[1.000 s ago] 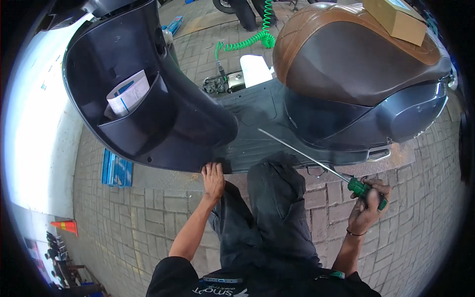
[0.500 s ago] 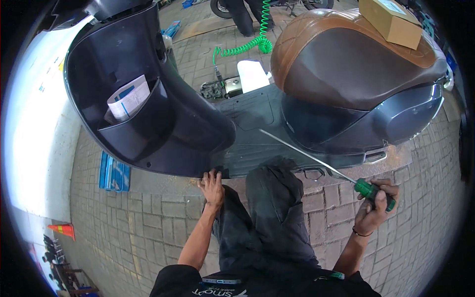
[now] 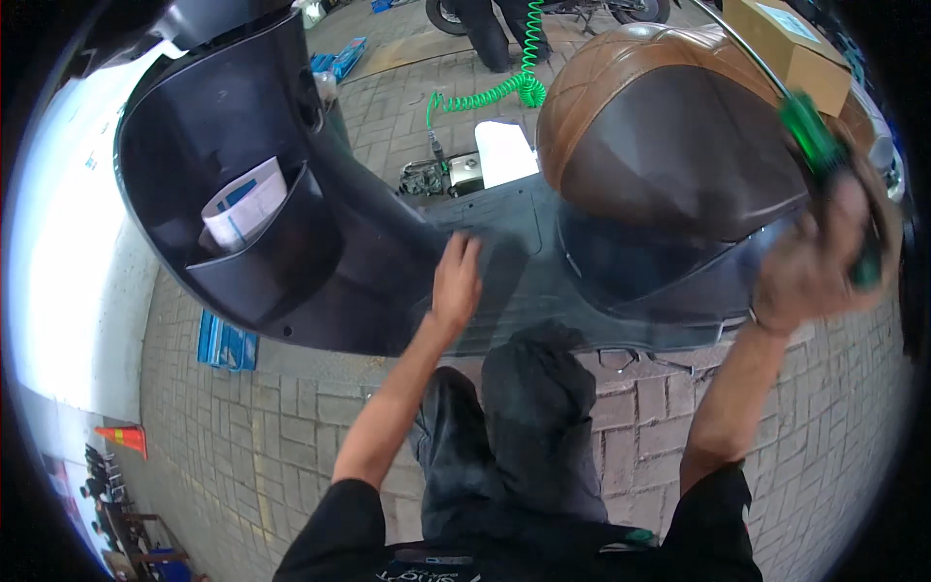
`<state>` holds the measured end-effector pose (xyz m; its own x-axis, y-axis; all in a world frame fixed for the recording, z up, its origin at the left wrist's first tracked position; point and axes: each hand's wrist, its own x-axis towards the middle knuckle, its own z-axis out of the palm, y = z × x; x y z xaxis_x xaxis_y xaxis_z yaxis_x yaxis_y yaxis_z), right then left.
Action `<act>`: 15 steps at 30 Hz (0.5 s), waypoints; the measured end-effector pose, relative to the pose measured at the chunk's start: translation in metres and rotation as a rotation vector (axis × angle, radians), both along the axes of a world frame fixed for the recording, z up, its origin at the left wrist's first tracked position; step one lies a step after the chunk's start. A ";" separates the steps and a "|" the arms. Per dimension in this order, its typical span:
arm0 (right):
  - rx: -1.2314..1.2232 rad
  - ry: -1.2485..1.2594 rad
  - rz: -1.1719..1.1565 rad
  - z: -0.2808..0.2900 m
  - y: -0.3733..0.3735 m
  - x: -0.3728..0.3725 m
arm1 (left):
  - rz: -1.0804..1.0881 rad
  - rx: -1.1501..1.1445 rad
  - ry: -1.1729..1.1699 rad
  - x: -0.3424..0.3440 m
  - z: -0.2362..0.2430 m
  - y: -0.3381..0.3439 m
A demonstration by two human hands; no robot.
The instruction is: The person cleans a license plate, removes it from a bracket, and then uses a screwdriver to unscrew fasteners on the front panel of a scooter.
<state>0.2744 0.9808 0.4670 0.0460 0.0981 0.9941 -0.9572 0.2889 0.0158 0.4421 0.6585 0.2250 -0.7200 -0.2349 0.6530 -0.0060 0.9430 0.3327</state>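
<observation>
Up at two o'clock, the green-handled screwdriver (image 3: 813, 134) slants across, long axis running five to eleven, shaft aimed at eleven! The right hand (image 3: 815, 262) has its fingers wrapped firmly round the handle, blur smearing the knuckles. The shaft crosses in front of the cardboard box (image 3: 824, 70), and the top edge cuts off its tip. Down at eight o'clock from there, the left hand (image 3: 456, 291) loosely extends empty-looking fingers, palm hidden, over the scooter's footboard (image 3: 509, 291); contact, I can't tell.
</observation>
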 end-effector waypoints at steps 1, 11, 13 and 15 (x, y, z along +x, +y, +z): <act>-0.019 -0.039 0.115 0.001 -0.038 -0.007 | 0.085 -0.050 -0.117 -0.014 -0.001 -0.030; 0.180 -0.156 0.467 -0.013 -0.118 -0.035 | 0.777 0.231 -0.286 -0.159 -0.057 -0.218; 0.247 -0.251 0.431 -0.012 -0.114 -0.034 | 0.833 0.312 -0.243 -0.163 -0.059 -0.223; 0.256 -0.287 0.425 -0.016 -0.118 -0.036 | 0.817 0.343 -0.280 -0.163 -0.067 -0.206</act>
<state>0.2385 0.8627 0.4506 -0.2198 -0.1970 0.9555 -0.9648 -0.1010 -0.2428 0.2787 0.4526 0.1575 -0.3667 -0.8868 0.2813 -0.7469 0.4609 0.4792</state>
